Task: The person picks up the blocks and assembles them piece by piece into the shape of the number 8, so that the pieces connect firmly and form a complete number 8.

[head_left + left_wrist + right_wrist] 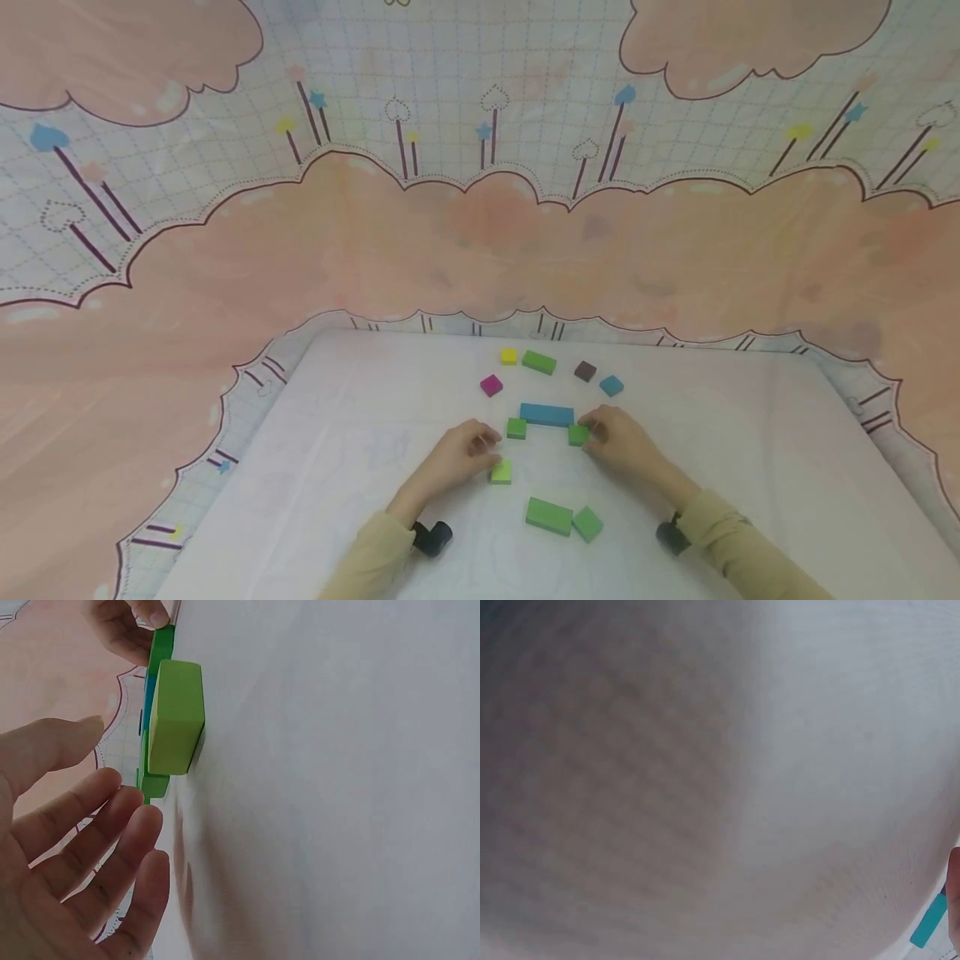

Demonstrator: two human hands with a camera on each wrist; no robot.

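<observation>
My left hand (452, 458) is at a light green block (501, 472), its fingers spread and relaxed; in the left wrist view they stand apart from that block (176, 716). Between the thumb and fingers of my right hand (622, 443) is a small green block (578, 435), pinched at the near right end of a long blue block (547, 415). Another small green block (516, 428) sits by the blue block's near left end. The right wrist view is mostly blurred cloth, with part of the blue block (930, 922) and a fingertip at its right edge.
Farther back lie a yellow block (508, 357), a long green block (538, 362), a dark brown block (585, 371), a magenta block (491, 385) and a small blue block (611, 385). Closer in, a long green block (549, 517) lies beside a green block (587, 524) on the white table (337, 467).
</observation>
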